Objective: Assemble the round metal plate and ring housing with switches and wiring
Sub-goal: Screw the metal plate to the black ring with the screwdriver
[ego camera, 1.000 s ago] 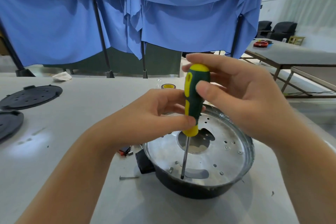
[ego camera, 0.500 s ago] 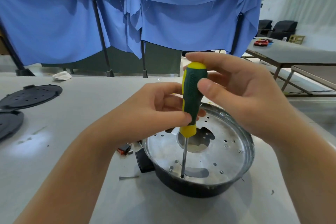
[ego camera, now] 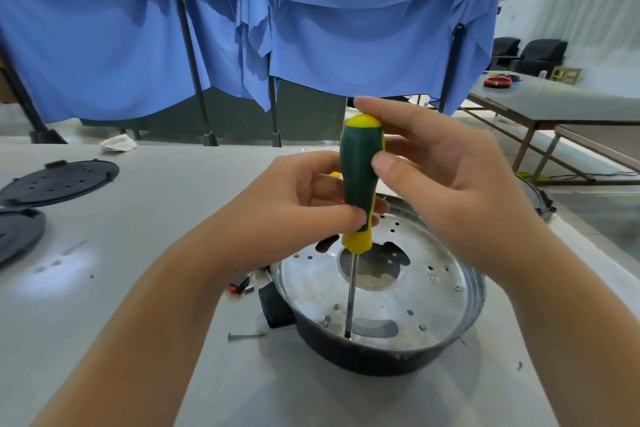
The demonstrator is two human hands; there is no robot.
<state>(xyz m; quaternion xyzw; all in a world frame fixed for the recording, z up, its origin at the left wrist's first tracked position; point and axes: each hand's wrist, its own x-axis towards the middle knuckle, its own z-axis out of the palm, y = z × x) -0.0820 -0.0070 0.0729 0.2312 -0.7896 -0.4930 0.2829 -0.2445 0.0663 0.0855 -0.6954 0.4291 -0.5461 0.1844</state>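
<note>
Lower black cover plate [ego camera: 17,236]: cut off by left edge. Second round housing [ego camera: 540,198]: mostly hidden behind right hand [ego camera: 450,191]. Small red part [ego camera: 239,286]: too small to identify.

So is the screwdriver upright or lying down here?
Upright. The screwdriver stands near vertical, its tip down on the metal plate, with left hand and right hand gripping its handle.

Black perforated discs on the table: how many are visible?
2. One black disc lies at far left on the table; the other disc sits nearer, cut off by the left edge. More may lie outside the view.
</note>
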